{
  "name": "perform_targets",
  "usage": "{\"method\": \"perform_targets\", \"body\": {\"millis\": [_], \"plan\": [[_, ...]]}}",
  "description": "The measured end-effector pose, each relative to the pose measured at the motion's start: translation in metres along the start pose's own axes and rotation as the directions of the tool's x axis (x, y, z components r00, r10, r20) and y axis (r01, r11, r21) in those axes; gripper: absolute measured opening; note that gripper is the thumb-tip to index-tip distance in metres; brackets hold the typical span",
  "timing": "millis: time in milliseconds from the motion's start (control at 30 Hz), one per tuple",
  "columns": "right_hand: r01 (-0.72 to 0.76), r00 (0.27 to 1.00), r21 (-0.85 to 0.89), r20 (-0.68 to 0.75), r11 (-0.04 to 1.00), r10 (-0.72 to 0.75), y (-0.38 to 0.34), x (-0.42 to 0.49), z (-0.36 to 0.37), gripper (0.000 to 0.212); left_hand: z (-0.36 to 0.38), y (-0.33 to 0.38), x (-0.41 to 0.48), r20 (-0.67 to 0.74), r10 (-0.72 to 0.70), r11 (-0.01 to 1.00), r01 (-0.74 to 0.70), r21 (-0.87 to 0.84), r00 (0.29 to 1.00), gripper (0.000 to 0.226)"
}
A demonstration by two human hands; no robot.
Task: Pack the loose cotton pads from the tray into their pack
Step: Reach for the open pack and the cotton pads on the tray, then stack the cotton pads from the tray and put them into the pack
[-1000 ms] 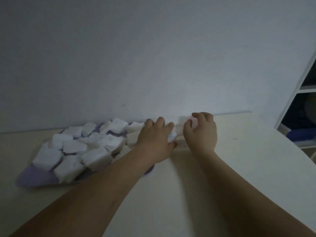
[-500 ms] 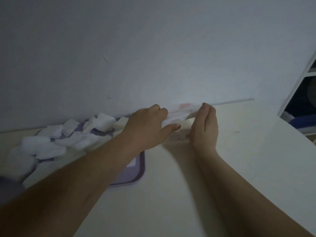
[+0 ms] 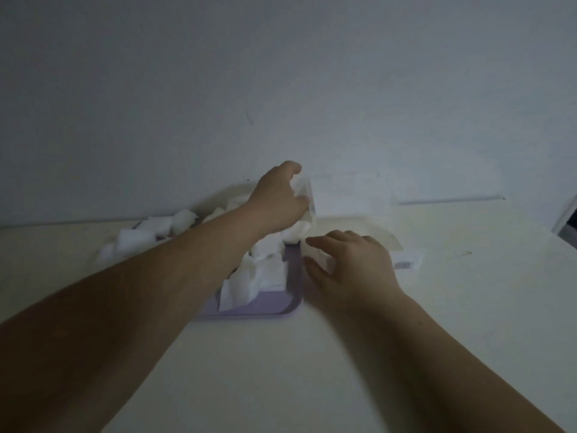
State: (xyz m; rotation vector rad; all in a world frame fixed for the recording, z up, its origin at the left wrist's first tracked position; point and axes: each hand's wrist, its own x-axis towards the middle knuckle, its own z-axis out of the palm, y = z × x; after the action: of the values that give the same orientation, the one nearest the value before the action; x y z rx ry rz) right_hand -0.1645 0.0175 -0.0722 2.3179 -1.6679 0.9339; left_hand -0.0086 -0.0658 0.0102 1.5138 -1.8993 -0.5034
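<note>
At left centre, one lilac tray sat against the far edge of the cream counter. It was heaped with white cotton pads, too blurred and overlapped to count. The left hand pinched the raised mouth of the single clear pack, which lay just right of the tray. The right hand hung loose-fingered over the pack's near end, grasping nothing. Bare counter stretched in front and rightward, below a pale grey wall.

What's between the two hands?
Head view: cotton pads and the right rim of the purple tray, between the left hand, gripping the pack, and the right hand.
</note>
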Motion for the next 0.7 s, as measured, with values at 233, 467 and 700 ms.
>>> {"method": "perform_targets", "body": {"millis": [233,467,700], "plan": [[0.02,0.975,-0.022,-0.223,1.0,-0.024,-0.004,0.003,0.002,0.029,-0.04,-0.059,-0.064,-0.008,0.091,0.98,-0.088,0.177,0.996,0.019],[0.123,0.984,0.343,0.079,0.931,-0.159,-0.052,-0.015,0.015,0.026,-0.057,-0.085,-0.104,0.257,0.013,0.983,-0.059,0.172,0.966,0.036],[-0.049,0.971,0.409,0.234,0.911,-0.053,-0.039,-0.012,0.022,0.024,-0.041,-0.101,-0.113,0.219,0.105,0.994,-0.11,0.009,0.97,0.059]]}}
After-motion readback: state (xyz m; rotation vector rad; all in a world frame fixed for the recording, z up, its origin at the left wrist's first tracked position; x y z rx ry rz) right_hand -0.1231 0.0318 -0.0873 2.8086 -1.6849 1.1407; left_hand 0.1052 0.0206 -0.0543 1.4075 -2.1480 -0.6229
